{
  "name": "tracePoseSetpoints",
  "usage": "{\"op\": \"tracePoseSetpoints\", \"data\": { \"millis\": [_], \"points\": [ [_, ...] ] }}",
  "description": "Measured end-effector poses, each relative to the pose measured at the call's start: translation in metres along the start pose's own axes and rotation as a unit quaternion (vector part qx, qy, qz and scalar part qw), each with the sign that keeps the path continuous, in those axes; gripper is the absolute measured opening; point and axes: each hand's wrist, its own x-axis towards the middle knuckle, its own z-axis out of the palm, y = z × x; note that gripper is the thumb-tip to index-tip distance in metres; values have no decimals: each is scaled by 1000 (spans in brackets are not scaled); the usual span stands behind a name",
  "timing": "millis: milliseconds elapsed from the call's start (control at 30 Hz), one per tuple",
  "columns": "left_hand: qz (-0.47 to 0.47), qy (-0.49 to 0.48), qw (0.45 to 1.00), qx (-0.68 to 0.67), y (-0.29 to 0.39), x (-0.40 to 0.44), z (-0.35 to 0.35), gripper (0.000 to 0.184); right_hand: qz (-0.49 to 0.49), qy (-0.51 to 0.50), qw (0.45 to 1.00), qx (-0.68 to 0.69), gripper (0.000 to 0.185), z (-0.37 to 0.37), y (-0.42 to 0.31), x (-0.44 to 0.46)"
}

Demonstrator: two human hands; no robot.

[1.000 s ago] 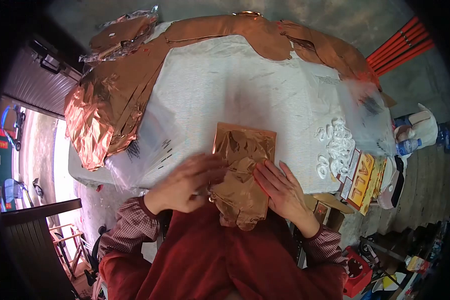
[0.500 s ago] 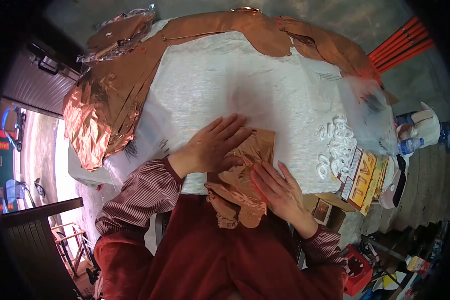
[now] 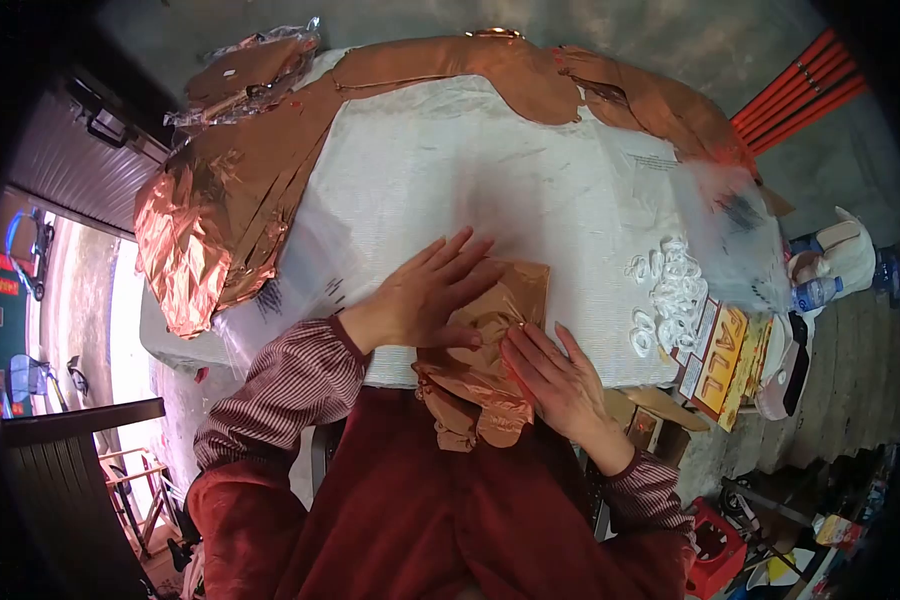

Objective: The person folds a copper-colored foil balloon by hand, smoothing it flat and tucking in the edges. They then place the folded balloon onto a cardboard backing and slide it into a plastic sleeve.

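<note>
A folded, flat copper-coloured foil balloon (image 3: 470,375) lies at the table's near edge, its rounded lower end hanging over toward my lap. My left hand (image 3: 425,295) rests across its upper left part, fingers stretched and spread. On its right side, my right hand (image 3: 555,380) lies flat with the fingers extended and the thumb apart. Creases run through the foil between the two hands. Part of the balloon is hidden beneath the fingers.
More flat copper foil balloons (image 3: 240,170) line the table's left and far edges. Clear plastic bags (image 3: 735,235) lie at both sides. Coiled white ribbons (image 3: 675,290) sit at the right, beside a yellow and red box (image 3: 722,360). Orange poles (image 3: 800,95) stand beyond.
The whole view has shifted slightly. Both hands stay on the foil balloon in nearly the same place, and the foil between them has creased a little differently.
</note>
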Motion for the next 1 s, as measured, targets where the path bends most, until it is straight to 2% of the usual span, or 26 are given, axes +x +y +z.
{"op": "tracePoseSetpoints", "data": {
  "millis": [67, 100, 167, 300, 367, 400, 467, 533, 600, 633, 700, 767, 833, 900, 967, 1000],
  "points": [
    [40, 52, 988, -138, -3, -16, -2, 87, -1, 0, 1000, -2, 48, -2, 1, 1],
    [42, 50, 988, -138, 0, -28, -8, 87, 0, -4, 1000, -1, 47, -2, 1, 0],
    [48, -28, 958, -283, 14, -50, -26, 81, 5, 2, 1000, 11, 47, -1, 1, 0],
    [29, -27, 976, -215, 36, -79, -25, 67, 9, -2, 1000, 21, 49, -2, 0, 1],
    [75, 50, 990, -110, 37, -80, -11, 49, 9, -4, 999, 30, 50, -3, 1, 1],
    [76, 50, 990, -110, 38, -79, -9, 49, 14, -6, 999, 39, 52, -4, 0, 1],
    [30, 103, 981, -162, 42, -76, -6, 37, 25, -15, 998, 55, 54, -8, -1, 2],
    [5, 108, 976, -191, 44, -73, -5, 34, 35, -21, 997, 71, 56, -11, 0, 2],
    [-19, 111, 969, -219, 43, -71, -6, 31, 59, 23, 984, 165, 59, -12, 1, 0],
    [-34, 111, 967, -227, 43, -70, -8, 29, 60, 23, 984, 164, 59, -11, 0, -2],
    [-48, 111, 964, -237, 44, -68, -7, 28, 125, 101, 945, 284, 52, -4, 0, -5],
    [-85, 169, 945, -266, 46, -64, -3, 19, 156, 130, 943, 264, 48, 3, -3, -4],
    [-118, 185, 936, -276, 50, -61, -1, 21, 186, 161, 938, 245, 45, 10, -8, 1],
    [-150, 200, 926, -285, 53, -55, -1, 23, 286, 208, 876, 327, 53, 13, -13, 9],
    [-220, 222, 895, -318, 56, -47, -2, 12, 311, 213, 861, 341, 54, 12, -14, 18],
    [-222, 221, 895, -318, 57, -45, -2, 12, 336, 215, 845, 356, 56, 12, -15, 19]
  ]
}}
